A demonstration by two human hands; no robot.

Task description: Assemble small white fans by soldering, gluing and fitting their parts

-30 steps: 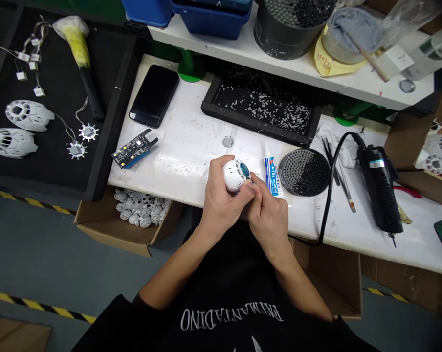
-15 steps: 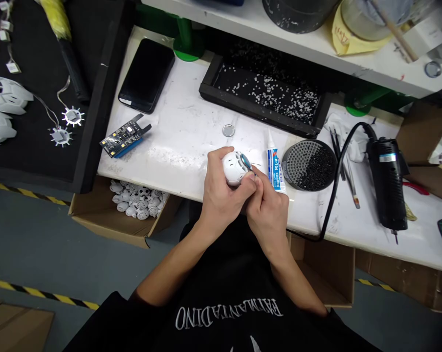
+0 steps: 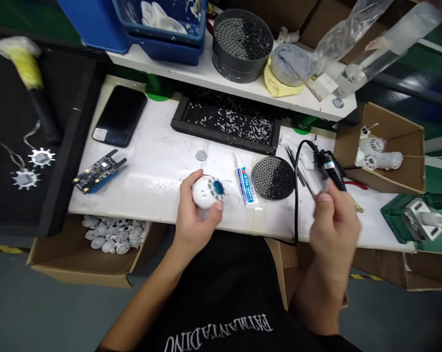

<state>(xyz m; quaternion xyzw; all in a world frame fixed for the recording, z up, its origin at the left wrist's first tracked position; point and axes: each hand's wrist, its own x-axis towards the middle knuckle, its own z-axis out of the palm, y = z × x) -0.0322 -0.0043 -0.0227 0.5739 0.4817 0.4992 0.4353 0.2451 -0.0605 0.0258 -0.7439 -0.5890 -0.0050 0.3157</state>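
Left hand grips a white shell — "K-704" tube nearby — right hand's hold unclear.

Holding a white shell with a blue disc in the left hand, near the center of the frame. Reaching with the blurred right hand to the right of center, fingertips close together, in front of a black power tool; too blurred to tell what they touch. Between the hands, on the counter, a glue tube just beside a round dish of black beads. Toward the upper left of the frame, a phone above a circuit board. At lower left, white shells in a cardboard box.
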